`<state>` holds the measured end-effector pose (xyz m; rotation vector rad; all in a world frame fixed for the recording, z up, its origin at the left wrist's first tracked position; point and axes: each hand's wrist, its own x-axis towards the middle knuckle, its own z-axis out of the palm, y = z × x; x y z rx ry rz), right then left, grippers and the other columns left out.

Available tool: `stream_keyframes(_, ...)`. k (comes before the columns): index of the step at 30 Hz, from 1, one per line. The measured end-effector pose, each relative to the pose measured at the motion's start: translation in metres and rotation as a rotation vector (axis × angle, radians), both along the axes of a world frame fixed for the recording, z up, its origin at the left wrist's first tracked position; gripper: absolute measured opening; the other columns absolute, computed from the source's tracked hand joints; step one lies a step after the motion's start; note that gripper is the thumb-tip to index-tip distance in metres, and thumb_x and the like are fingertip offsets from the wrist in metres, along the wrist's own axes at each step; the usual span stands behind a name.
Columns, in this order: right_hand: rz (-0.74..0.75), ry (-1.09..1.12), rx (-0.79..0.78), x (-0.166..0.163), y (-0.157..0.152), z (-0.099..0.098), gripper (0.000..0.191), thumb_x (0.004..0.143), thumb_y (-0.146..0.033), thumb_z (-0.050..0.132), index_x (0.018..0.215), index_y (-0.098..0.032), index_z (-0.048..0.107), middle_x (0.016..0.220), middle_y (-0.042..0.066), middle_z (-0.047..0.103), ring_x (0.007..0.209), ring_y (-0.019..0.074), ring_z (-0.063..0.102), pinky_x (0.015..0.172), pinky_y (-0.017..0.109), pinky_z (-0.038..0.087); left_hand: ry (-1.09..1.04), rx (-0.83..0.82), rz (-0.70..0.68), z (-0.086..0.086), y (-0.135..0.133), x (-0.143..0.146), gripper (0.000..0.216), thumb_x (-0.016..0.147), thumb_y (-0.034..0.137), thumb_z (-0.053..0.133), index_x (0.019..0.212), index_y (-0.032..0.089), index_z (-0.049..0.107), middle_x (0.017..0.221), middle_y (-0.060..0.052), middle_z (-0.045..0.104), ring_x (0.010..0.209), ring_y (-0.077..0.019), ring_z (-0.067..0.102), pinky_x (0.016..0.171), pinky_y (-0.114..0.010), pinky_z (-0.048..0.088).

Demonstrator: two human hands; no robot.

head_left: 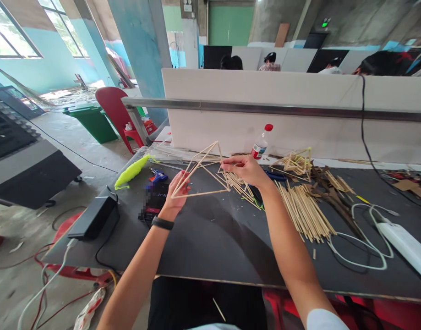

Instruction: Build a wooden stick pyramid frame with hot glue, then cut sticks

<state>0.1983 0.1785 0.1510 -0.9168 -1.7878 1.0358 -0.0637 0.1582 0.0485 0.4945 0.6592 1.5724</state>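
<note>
A pyramid-shaped frame of thin wooden sticks (204, 161) hangs a little above the dark table (210, 247). My left hand (177, 192), with a black band at the wrist, is closed on its lower left corner. My right hand (245, 168) pinches a stick at the frame's right side. A loose heap of sticks (304, 211) lies to the right of my right arm. More sticks (238, 185) lie just under my right hand.
A second stick frame (294, 161) and a red-capped bottle (260, 144) stand by the white partition (299, 123). A blue glue gun (157, 175), a yellow-green object (131, 172) and a black box (93, 217) lie left. White cable and power strip (399, 238) lie right. People sit beyond the partition.
</note>
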Motion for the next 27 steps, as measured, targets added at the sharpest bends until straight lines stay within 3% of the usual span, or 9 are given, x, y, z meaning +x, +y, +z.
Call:
stream_keyframes(5, 0.003, 0.001, 0.042, 0.002, 0.000, 0.000, 0.025, 0.079, -0.047, 0.079, 0.095, -0.027, 0.082, 0.090, 0.005, 0.076, 0.078, 0.0173, 0.065, 0.062, 0.031, 0.048, 0.048, -0.023, 0.001, 0.001, -0.001, 0.002, 0.040, 0.069, 0.025, 0.088, 0.105, 0.022, 0.071, 0.084, 0.002, 0.072, 0.062, -0.0067, 0.064, 0.054, -0.016, 0.050)
stream_keyframes(9, 0.044, -0.019, -0.027, 0.005, -0.006, 0.006, 0.029, 0.085, -0.049, 0.073, 0.105, -0.029, 0.080, 0.087, 0.004, 0.077, 0.060, 0.0115, 0.055, 0.049, 0.028, 0.039, 0.100, -0.076, 0.014, -0.002, 0.001, 0.003, 0.036, 0.068, 0.027, 0.089, 0.099, 0.020, 0.071, 0.085, 0.002, 0.072, 0.064, -0.0073, 0.065, 0.055, -0.017, 0.051)
stream_keyframes(12, 0.054, -0.014, -0.027, 0.004, -0.008, 0.008, 0.030, 0.087, -0.051, 0.070, 0.103, -0.028, 0.080, 0.092, 0.004, 0.077, 0.059, 0.0103, 0.054, 0.048, 0.027, 0.037, 0.093, -0.054, 0.002, -0.004, 0.001, 0.002, 0.035, 0.070, 0.031, 0.089, 0.099, 0.021, 0.071, 0.086, 0.003, 0.072, 0.067, -0.0070, 0.065, 0.056, -0.016, 0.049)
stream_keyframes(18, 0.022, -0.050, -0.024, 0.001, -0.006, 0.006, 0.030, 0.083, -0.051, 0.075, 0.094, -0.023, 0.079, 0.078, 0.002, 0.073, 0.049, 0.0071, 0.043, 0.046, 0.027, 0.033, 0.037, 0.061, -0.013, -0.007, 0.004, 0.001, 0.029, 0.072, 0.027, 0.087, 0.095, 0.020, 0.070, 0.090, 0.002, 0.070, 0.070, -0.0060, 0.062, 0.058, -0.017, 0.046)
stream_keyframes(22, 0.041, -0.017, -0.043, -0.001, -0.006, 0.005, 0.027, 0.081, -0.047, 0.078, 0.091, -0.022, 0.075, 0.077, 0.002, 0.072, 0.053, 0.0081, 0.048, 0.047, 0.025, 0.034, -0.007, 0.062, 0.017, -0.007, 0.008, 0.003, 0.029, 0.070, 0.020, 0.086, 0.095, 0.021, 0.070, 0.080, 0.004, 0.066, 0.065, -0.0060, 0.058, 0.056, -0.017, 0.044)
stream_keyframes(27, 0.025, -0.025, -0.121, -0.002, -0.006, 0.005, 0.040, 0.077, -0.045, 0.081, 0.110, -0.023, 0.073, 0.088, 0.005, 0.076, 0.058, 0.0106, 0.055, 0.047, 0.024, 0.038, -0.001, -0.005, 0.004, -0.006, 0.011, 0.000, 0.022, 0.079, 0.022, 0.077, 0.101, 0.022, 0.071, 0.090, 0.000, 0.071, 0.070, -0.0092, 0.063, 0.063, -0.021, 0.050)
